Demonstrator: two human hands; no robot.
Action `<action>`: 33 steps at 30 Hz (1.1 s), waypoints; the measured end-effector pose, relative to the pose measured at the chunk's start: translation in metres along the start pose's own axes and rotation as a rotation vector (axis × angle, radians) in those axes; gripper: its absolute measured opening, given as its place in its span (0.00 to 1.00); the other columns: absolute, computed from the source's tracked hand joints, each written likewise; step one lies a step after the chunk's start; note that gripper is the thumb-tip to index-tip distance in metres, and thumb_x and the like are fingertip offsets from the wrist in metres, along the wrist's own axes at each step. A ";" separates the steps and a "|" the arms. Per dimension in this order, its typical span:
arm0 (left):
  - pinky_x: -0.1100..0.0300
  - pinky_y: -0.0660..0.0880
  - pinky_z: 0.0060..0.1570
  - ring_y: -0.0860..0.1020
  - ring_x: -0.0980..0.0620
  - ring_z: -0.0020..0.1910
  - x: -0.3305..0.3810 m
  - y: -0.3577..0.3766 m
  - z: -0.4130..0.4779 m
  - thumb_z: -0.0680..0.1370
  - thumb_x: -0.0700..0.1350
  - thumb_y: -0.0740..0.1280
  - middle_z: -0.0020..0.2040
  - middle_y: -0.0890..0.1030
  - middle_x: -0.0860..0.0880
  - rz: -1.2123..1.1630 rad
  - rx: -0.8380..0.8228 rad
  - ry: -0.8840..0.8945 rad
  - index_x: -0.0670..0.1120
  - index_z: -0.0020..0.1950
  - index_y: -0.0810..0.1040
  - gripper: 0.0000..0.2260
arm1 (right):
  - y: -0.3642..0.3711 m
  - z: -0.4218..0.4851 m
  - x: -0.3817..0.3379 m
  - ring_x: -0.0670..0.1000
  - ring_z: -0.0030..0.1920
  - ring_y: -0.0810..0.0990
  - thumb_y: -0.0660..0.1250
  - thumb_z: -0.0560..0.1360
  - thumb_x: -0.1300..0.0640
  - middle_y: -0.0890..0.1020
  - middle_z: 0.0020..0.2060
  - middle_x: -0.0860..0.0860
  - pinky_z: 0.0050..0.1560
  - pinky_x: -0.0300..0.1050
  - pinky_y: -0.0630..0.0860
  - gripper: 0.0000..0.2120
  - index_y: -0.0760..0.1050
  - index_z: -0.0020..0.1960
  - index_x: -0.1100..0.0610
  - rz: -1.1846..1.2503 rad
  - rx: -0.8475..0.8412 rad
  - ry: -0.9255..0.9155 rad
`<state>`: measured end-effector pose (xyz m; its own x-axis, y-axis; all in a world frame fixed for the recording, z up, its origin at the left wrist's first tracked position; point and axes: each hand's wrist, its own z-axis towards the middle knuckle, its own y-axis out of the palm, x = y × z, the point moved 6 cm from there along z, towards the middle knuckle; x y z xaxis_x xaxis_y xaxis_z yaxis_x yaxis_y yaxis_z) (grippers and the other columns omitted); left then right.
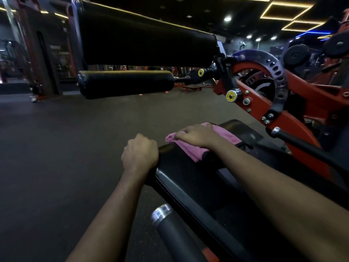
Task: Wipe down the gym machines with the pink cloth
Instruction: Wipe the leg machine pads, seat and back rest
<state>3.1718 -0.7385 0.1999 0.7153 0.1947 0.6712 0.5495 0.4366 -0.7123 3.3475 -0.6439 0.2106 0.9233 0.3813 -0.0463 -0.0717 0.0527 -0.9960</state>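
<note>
A black padded seat of a red-framed gym machine lies below me, running from the lower right toward the centre. The pink cloth is bunched on the seat's far end. My right hand lies on top of the cloth, fingers spread over it and pressing it onto the pad. My left hand is curled around the seat's left edge, gripping it. Both forearms reach in from the bottom of the view.
Two black roller pads hang ahead, a large one above a smaller one. A purple perforated adjustment arc and yellow knobs sit to the right. A black handle with a chrome end is near my left forearm. Dark rubber floor spreads left.
</note>
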 end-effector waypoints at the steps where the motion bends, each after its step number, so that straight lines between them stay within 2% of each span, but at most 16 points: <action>1: 0.50 0.72 0.51 0.76 0.38 0.52 -0.001 0.000 0.000 0.81 0.45 0.56 0.55 0.79 0.39 0.000 0.005 0.000 0.42 0.59 0.76 0.13 | 0.001 -0.013 -0.006 0.52 0.72 0.71 0.46 0.78 0.27 0.76 0.71 0.44 0.72 0.71 0.57 0.32 0.74 0.71 0.39 0.010 0.043 -0.050; 3: 0.51 0.71 0.51 0.77 0.37 0.56 -0.003 0.001 0.001 0.81 0.45 0.56 0.59 0.79 0.38 -0.001 0.011 -0.005 0.41 0.62 0.76 0.15 | 0.005 -0.045 -0.009 0.48 0.76 0.65 0.50 0.80 0.29 0.71 0.75 0.42 0.74 0.71 0.52 0.28 0.67 0.76 0.39 0.071 0.114 -0.144; 5: 0.50 0.72 0.51 0.77 0.38 0.54 -0.004 0.003 0.004 0.82 0.46 0.56 0.58 0.79 0.39 0.002 0.005 0.006 0.42 0.62 0.75 0.15 | 0.006 -0.072 0.004 0.44 0.78 0.59 0.54 0.80 0.31 0.65 0.77 0.39 0.74 0.68 0.49 0.28 0.61 0.78 0.37 0.125 0.160 -0.169; 8: 0.50 0.72 0.51 0.74 0.41 0.50 -0.006 0.006 0.005 0.81 0.45 0.55 0.53 0.77 0.42 -0.004 -0.001 0.020 0.43 0.60 0.75 0.13 | 0.001 -0.067 0.035 0.45 0.77 0.60 0.54 0.82 0.33 0.66 0.77 0.39 0.74 0.68 0.53 0.25 0.62 0.78 0.37 0.113 0.166 -0.085; 10: 0.50 0.71 0.50 0.75 0.40 0.51 -0.006 0.005 0.004 0.81 0.45 0.55 0.52 0.77 0.42 -0.005 0.002 0.016 0.42 0.60 0.75 0.14 | -0.006 -0.041 0.054 0.49 0.75 0.66 0.50 0.82 0.32 0.71 0.74 0.42 0.73 0.66 0.58 0.25 0.65 0.76 0.37 0.099 0.136 0.052; 13: 0.49 0.72 0.54 0.77 0.37 0.56 -0.002 0.005 0.005 0.81 0.45 0.55 0.58 0.79 0.39 0.013 0.006 0.016 0.42 0.62 0.75 0.15 | -0.007 -0.008 0.050 0.52 0.73 0.70 0.37 0.74 0.28 0.74 0.74 0.45 0.71 0.62 0.63 0.35 0.67 0.74 0.33 0.056 0.050 0.124; 14: 0.48 0.72 0.54 0.77 0.37 0.57 -0.002 0.004 0.005 0.81 0.45 0.55 0.59 0.79 0.39 0.024 0.007 0.017 0.41 0.62 0.75 0.15 | -0.007 -0.005 0.041 0.53 0.73 0.70 0.38 0.76 0.29 0.73 0.74 0.46 0.71 0.62 0.62 0.33 0.67 0.74 0.33 0.040 0.032 0.109; 16: 0.49 0.71 0.52 0.77 0.37 0.57 -0.002 0.004 0.002 0.81 0.46 0.55 0.60 0.79 0.38 0.035 0.003 0.018 0.42 0.63 0.75 0.16 | -0.002 -0.018 0.023 0.52 0.75 0.68 0.47 0.83 0.36 0.73 0.74 0.46 0.71 0.66 0.57 0.24 0.69 0.75 0.37 0.063 0.078 0.038; 18: 0.49 0.69 0.51 0.77 0.37 0.58 -0.003 0.005 0.003 0.82 0.47 0.55 0.60 0.79 0.39 0.059 0.006 0.028 0.42 0.63 0.75 0.16 | 0.003 -0.049 0.011 0.48 0.78 0.63 0.53 0.84 0.37 0.68 0.77 0.43 0.74 0.70 0.50 0.23 0.65 0.77 0.40 0.119 0.118 -0.050; 20: 0.50 0.69 0.51 0.77 0.38 0.56 0.003 0.003 0.007 0.83 0.48 0.54 0.59 0.79 0.39 0.101 0.008 0.084 0.43 0.63 0.75 0.16 | 0.006 -0.072 0.018 0.44 0.79 0.58 0.54 0.82 0.35 0.65 0.78 0.40 0.76 0.66 0.48 0.26 0.62 0.79 0.39 0.134 0.145 -0.107; 22: 0.49 0.69 0.51 0.76 0.38 0.54 0.011 0.002 0.012 0.84 0.49 0.53 0.60 0.79 0.39 0.127 -0.005 0.133 0.43 0.64 0.75 0.17 | -0.001 -0.072 0.033 0.45 0.78 0.60 0.54 0.83 0.36 0.67 0.77 0.39 0.76 0.60 0.52 0.24 0.63 0.78 0.39 0.131 0.168 -0.092; 24: 0.48 0.70 0.54 0.76 0.36 0.58 0.016 0.004 0.015 0.84 0.50 0.52 0.61 0.78 0.38 0.126 -0.029 0.156 0.43 0.65 0.75 0.18 | -0.010 -0.048 0.050 0.48 0.75 0.65 0.51 0.85 0.39 0.72 0.74 0.43 0.73 0.57 0.57 0.21 0.67 0.76 0.39 0.115 0.140 0.027; 26: 0.47 0.71 0.55 0.76 0.35 0.59 0.020 0.010 0.018 0.84 0.51 0.52 0.62 0.78 0.38 0.117 -0.069 0.179 0.43 0.65 0.75 0.18 | -0.015 -0.020 0.056 0.51 0.73 0.69 0.42 0.82 0.35 0.74 0.73 0.45 0.69 0.58 0.60 0.26 0.69 0.74 0.35 0.065 0.048 0.141; 28: 0.46 0.71 0.58 0.76 0.34 0.60 0.018 0.016 0.020 0.85 0.53 0.51 0.63 0.77 0.37 0.096 -0.105 0.171 0.42 0.65 0.75 0.21 | -0.011 0.002 0.048 0.52 0.73 0.70 0.37 0.76 0.30 0.74 0.73 0.44 0.70 0.61 0.61 0.32 0.70 0.70 0.30 0.041 -0.032 0.137; 30: 0.45 0.72 0.60 0.76 0.34 0.61 0.015 0.020 0.022 0.85 0.55 0.50 0.64 0.77 0.36 0.088 -0.119 0.160 0.41 0.66 0.75 0.22 | -0.005 0.006 0.039 0.52 0.73 0.70 0.39 0.78 0.33 0.74 0.73 0.43 0.70 0.67 0.59 0.26 0.69 0.68 0.27 0.040 -0.019 0.045; 33: 0.45 0.72 0.60 0.76 0.35 0.60 0.012 0.023 0.026 0.85 0.56 0.50 0.63 0.77 0.37 0.091 -0.120 0.160 0.43 0.66 0.75 0.23 | 0.000 -0.024 0.040 0.47 0.73 0.69 0.51 0.81 0.34 0.74 0.72 0.40 0.72 0.68 0.57 0.22 0.67 0.73 0.32 0.106 0.135 -0.109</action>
<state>3.1812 -0.7032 0.1972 0.8182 0.0824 0.5690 0.5206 0.3139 -0.7940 3.3933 -0.6509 0.2074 0.8620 0.4888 -0.1345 -0.2231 0.1276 -0.9664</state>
